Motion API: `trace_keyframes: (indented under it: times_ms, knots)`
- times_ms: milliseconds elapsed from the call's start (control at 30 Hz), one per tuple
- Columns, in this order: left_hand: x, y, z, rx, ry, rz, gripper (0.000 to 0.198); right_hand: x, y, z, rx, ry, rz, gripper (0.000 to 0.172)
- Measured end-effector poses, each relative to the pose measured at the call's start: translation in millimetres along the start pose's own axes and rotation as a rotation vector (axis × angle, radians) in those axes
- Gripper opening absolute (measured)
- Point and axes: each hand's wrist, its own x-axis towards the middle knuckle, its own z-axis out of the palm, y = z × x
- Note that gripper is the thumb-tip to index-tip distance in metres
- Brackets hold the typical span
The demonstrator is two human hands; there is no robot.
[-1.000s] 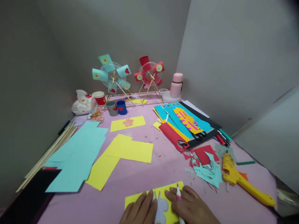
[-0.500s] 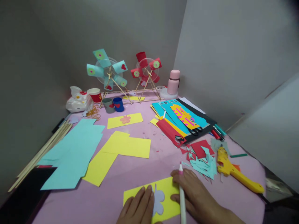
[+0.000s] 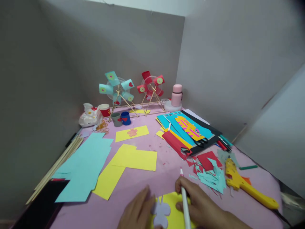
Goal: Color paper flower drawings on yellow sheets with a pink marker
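Two bare hands work at the near edge of a pink tabletop, over a yellow card that runs partly out of view at the bottom. A lilac butterfly cutout lies on this card, between the hands, its feelers pointing away from the person. The left hand is stretched out at the cutout's left side, clasping nothing that shows; it is blurred, so I cannot tell how firmly it presses. The right hand is closed around a white marker, whose pink end points up and away (clear of the card).

Farther in, two overlapping yellow sheets lie beside a spread of pale blue sheets. Behind them is another yellow card bearing an orange butterfly, and past that stand a grey paper ring and a blue paper ring, side by side. A turquoise wheel and a red wheel stand on stick frames at the back. To the right, paper scraps lie next to a yellow glue gun.
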Motion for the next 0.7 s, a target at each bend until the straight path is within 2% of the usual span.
trace_keyframes:
  times_ms: [100,133,233,300,400,500,700]
  knots:
    - [27.0,-31.6,-12.9,-0.112,-0.153,-0.278,0.041,9.1,-6.6,-0.8,0.112,0.007,0.057,0.031]
    - [37.9,-43.3,-14.2,-0.156,-0.263,-0.343,0.041,12.1,-9.5,-1.7,0.159,-0.001,0.087,0.029]
    - [71.1,-74.6,-8.9,-0.188,-0.361,-0.339,0.052,20.5,-16.8,-4.9,0.299,-0.023,0.145,0.025]
    - [90.1,-88.4,-2.3,-0.230,-0.424,-0.288,0.063,26.1,-18.3,-6.4,0.373,-0.026,0.123,0.024]
    - [109.3,-99.8,4.1,-0.271,-0.491,-0.225,0.055,37.6,-17.1,-8.1,0.469,-0.030,0.070,0.022]
    - [117.0,-111.7,5.6,-0.252,-0.532,-0.249,0.036,56.6,-17.0,-10.9,0.472,-0.008,0.046,0.020]
    - [113.5,-152.6,5.7,-0.217,-0.670,-0.414,0.028,110.2,-13.0,-15.7,0.357,-0.020,-0.028,0.023]
